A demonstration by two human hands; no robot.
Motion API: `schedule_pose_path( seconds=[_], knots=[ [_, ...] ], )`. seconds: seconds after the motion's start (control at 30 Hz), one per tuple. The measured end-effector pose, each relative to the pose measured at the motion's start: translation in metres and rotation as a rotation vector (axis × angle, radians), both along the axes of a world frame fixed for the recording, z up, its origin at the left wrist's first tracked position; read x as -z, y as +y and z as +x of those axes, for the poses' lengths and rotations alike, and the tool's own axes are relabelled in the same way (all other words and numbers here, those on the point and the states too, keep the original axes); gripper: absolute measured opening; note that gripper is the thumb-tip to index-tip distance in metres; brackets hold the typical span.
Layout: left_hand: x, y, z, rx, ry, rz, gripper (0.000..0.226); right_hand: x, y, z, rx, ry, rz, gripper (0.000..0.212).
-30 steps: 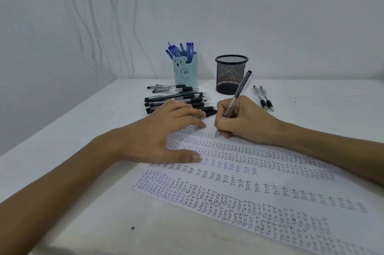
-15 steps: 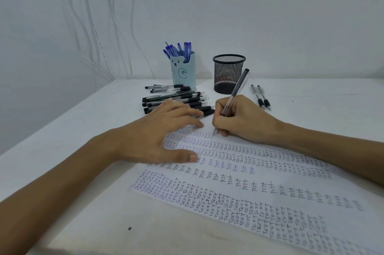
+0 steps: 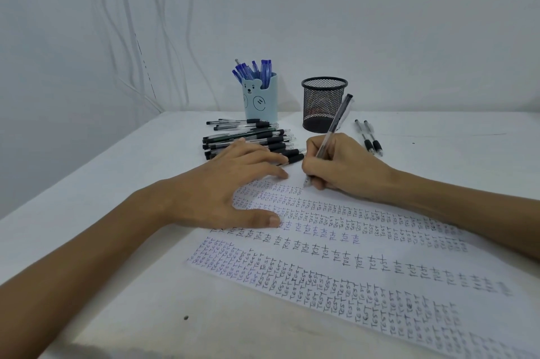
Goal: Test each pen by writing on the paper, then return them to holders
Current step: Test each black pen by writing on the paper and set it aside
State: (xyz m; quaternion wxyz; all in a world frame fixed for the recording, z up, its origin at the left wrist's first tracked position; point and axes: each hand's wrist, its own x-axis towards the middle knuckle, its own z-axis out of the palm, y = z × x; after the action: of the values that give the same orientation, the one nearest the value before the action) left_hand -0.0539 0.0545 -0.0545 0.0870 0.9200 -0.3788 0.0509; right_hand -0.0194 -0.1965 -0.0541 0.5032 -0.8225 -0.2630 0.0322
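1. My right hand (image 3: 344, 165) pinches a clear pen (image 3: 336, 122) with a black cap end between thumb and curled fingers. The barrel tilts up and away from me.
2. The pen tip touches the paper (image 3: 482, 309) just under that hand, at the end of the top row of writing.
3. My left hand (image 3: 230, 186) lies flat on the paper's upper left part, fingers straight and spread, thumb out to the side. It holds nothing.
4. The 2 hands sit near each other, apart, with the fingertips not touching.
5. The paper lies on the white bench (image 3: 117, 183) under both hands and runs out below my right forearm, covered in rows of "TEST" in black and some blue.
6. A pile of black pens (image 3: 248, 138) lies just beyond my left hand's fingers.
7. A blue bear holder (image 3: 260, 101) stands beyond that pile, with blue pens (image 3: 254, 70) standing in it.
8. A black mesh holder (image 3: 323, 104) stands beyond my right hand. I cannot tell what is inside.
9. 2 loose pens (image 3: 369, 136) lie side by side just right of my right hand.
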Motion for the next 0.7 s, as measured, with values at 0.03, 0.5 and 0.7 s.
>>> schedule_pose_path(
  seconds=[0.03,0.5,0.7],
  knots=[
    [0.000,0.000,0.000,-0.002,0.003,-0.004,0.072,-0.001,0.000,0.001,0.016,0.059,0.068,0.023],
    [-0.002,0.000,-0.003,-0.019,0.024,-0.022,0.075,-0.008,-0.003,0.006,0.108,0.413,0.594,0.037],
    [-0.002,0.000,-0.003,-0.023,0.039,-0.023,0.078,-0.009,-0.007,0.005,0.145,0.392,0.618,0.038]
  ],
)
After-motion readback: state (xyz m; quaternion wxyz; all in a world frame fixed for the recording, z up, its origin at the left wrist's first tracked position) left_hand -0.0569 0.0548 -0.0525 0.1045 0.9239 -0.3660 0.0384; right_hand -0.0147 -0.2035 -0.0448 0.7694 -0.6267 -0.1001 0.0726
